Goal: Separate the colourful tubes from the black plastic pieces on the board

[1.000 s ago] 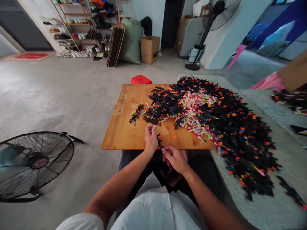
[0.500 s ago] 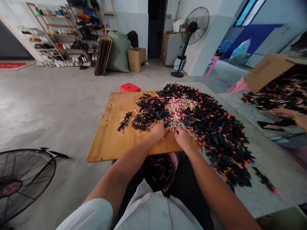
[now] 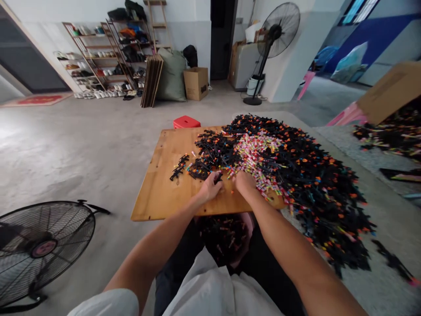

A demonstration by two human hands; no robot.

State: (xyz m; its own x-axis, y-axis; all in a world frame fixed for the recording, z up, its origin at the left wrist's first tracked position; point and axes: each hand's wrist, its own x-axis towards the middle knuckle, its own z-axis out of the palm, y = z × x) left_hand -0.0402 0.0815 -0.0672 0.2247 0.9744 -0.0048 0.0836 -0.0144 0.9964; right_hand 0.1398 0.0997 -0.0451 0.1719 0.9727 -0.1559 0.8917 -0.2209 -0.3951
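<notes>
My left hand is closed around a small black toy gun, just above the wooden board. To its right my right hand has curled fingers at the near edge of a heap of small pink, white and yellow tubes. Its fingertips are hidden, so anything pinched there does not show. Black toy guns with orange tips make a large pile to the right. More black toy guns lie beyond my left hand, and a few sit apart on the left.
The wooden board spans the space before me. Below its near edge, a pink tub between my legs holds black pieces. A floor fan stands at left, a red stool behind the board. At right, a tilted cardboard box has more pieces.
My left hand has drawn back slightly from the pile, and a black toy gun now shows in it. My hands are farther apart. The view has turned left; the other person's hand at right is out of sight.
</notes>
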